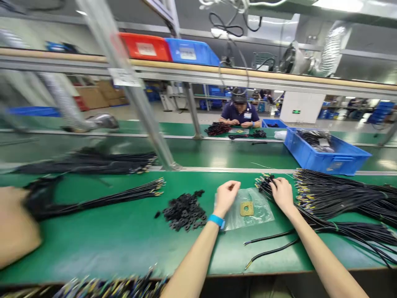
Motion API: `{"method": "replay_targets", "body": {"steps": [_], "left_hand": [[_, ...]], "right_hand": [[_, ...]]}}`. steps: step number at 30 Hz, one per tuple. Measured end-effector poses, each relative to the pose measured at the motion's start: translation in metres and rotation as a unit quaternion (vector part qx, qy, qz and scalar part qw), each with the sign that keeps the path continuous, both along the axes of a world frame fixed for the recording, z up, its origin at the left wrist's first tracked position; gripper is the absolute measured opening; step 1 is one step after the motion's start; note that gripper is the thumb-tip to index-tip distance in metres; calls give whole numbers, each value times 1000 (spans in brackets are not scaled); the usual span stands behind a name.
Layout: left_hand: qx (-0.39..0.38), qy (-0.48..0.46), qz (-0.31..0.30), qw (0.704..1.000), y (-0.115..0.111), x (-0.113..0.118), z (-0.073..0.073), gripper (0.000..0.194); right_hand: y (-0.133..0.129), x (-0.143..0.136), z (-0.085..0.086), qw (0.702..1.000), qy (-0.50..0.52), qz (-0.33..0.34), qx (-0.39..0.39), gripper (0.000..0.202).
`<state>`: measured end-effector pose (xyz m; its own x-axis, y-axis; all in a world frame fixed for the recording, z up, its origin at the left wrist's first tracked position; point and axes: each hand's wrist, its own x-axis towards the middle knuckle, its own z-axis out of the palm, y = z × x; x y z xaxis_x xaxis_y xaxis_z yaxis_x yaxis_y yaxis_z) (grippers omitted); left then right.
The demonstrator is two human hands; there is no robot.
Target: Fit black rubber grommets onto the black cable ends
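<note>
Head view shows the left hand (pixel 228 196) above the near-left part of a clear bag (pixel 263 209) on the green table (pixel 108 244), its fingers drawn narrow; whether they pinch something small, I cannot tell. To its right, the right hand (pixel 283 194) reaches onto the stripped ends of a bunch of black cables (pixel 264 184), fingers touching them, though how firmly they close is hidden. Between the hands, a yellowish square pad (pixel 247 208) with a round hole lies on the bag. Left of the left hand is a pile of small black parts (pixel 185 211). Two cable tails (pixel 271 250) stick out toward the near edge, below the bag, and thick bundles (pixel 341 196) lie at the right. Another bundle (pixel 124 198) lies at the left, near a blurred arm (pixel 18 227). Beyond the thick bundles sits a blue bin (pixel 328 159) holding bagged dark items. Across the way, a person (pixel 240 114) in dark clothing works with both hands over a farther green surface.
</note>
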<state>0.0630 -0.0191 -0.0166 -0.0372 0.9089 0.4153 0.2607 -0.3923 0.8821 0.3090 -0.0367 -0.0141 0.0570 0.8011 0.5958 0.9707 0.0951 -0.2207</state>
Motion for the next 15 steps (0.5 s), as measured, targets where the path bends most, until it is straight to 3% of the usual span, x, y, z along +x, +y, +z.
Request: {"method": "replay_targets", "body": {"steps": [2,4,8,11,13,15], "left_hand": [[13,31,21,999,-2,1,1,30],[13,58,50,997,0,-1,4,27],[-3,112,102,988,4,-21,27,20],[-31,149,145,978,6,-57,54,22],[-84,297,222,925,7,-93,68,25],[-160,406,282,855,4,-132,72,28]], "right_hand": [[-13,-4,-8,998,3,30,46,34],[-35,-11,-12,993,18,105,52,37],[-89,-26,-10,943,24,310,-114,26],[-118,-34,-5,892,42,384,-233,18],[-125,-35,-5,883,53,389,-259,11],[-126,-34,-8,885,61,384,-257,10]]}}
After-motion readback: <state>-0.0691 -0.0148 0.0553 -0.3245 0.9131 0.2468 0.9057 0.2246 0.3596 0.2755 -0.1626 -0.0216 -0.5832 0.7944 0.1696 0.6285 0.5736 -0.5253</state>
